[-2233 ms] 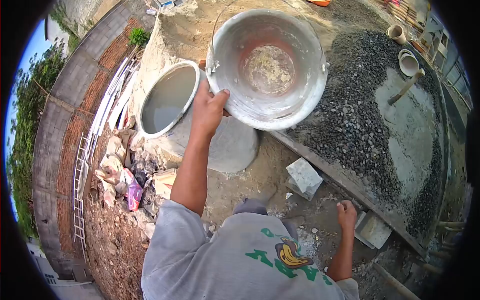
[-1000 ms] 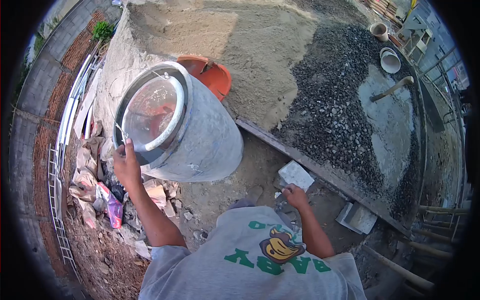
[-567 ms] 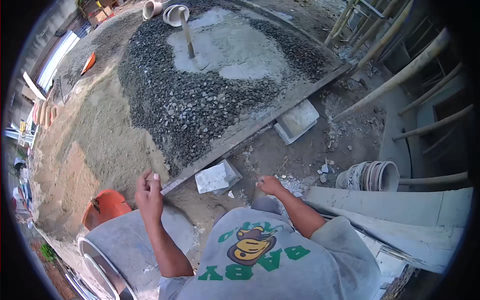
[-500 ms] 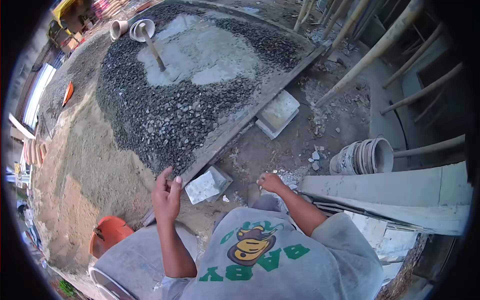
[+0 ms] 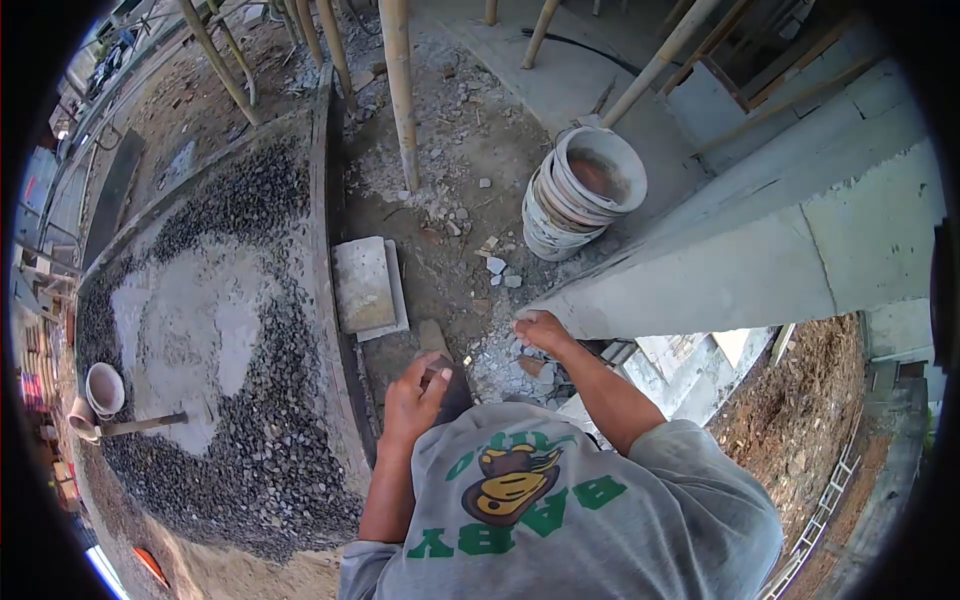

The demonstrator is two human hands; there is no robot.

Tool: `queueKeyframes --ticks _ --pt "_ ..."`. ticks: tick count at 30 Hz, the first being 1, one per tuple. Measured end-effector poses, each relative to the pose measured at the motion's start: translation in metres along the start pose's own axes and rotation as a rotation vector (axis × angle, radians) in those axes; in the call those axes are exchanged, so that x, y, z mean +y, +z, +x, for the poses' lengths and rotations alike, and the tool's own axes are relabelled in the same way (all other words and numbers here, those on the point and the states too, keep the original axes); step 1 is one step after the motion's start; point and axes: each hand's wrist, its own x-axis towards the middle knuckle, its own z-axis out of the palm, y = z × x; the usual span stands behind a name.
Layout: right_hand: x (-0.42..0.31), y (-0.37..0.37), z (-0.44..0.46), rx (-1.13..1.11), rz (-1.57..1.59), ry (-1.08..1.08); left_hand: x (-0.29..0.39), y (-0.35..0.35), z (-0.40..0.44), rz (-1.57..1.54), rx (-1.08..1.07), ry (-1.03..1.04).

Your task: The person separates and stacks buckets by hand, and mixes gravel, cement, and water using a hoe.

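Observation:
My left hand (image 5: 413, 402) hangs in front of my body above my trouser leg (image 5: 452, 395), thumb and fingers apart, with nothing visible in it. Curled closed, my right hand (image 5: 541, 330) is held near the end of a concrete ledge (image 5: 720, 265); its inner side is hidden, so I cannot tell whether it holds anything. A stack of dirty white buckets (image 5: 580, 190) stands beyond the right hand. Ahead of the left hand lies a pale square concrete block (image 5: 364, 285) beside a wooden board (image 5: 322, 200).
Gravel (image 5: 275, 450) surrounds a patch of wet grey mix (image 5: 185, 325) on the left, with a wooden handle (image 5: 145, 424) and a bucket (image 5: 104, 388) there. Bamboo poles (image 5: 398, 90) stand ahead. Broken rubble (image 5: 497, 266) lies near the buckets.
My view has turned right; the gravel pile has shifted left and the bucket stack is nearer. My left hand has lowered and moved inward. The right hand remains curled.

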Motion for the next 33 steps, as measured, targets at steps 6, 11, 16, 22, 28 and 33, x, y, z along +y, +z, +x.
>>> queueKeyframes --ticks 6,11,16,22,28,33 --pt "-0.045 -0.011 0.067 0.092 0.264 0.202 -0.077 -0.017 0.132 -0.311 -0.08 -0.265" --pt "-0.035 -0.039 0.122 0.266 0.46 0.392 -0.076 -0.057 0.251 -0.417 -0.134 -0.39" --pt "-0.04 -0.086 0.143 0.413 0.83 0.442 -0.039 -0.076 0.385 -0.335 -0.199 -0.46" --pt "-0.004 -0.136 0.177 0.658 1.19 0.501 -0.006 -0.003 0.474 -0.453 -0.253 -0.514" --pt "0.057 -0.205 0.228 0.862 1.527 0.483 -0.006 0.138 0.526 -0.394 -0.483 -0.601" --pt "0.082 -0.274 0.261 1.002 1.646 0.426 -0.008 0.252 0.586 -0.332 -0.569 -0.492"
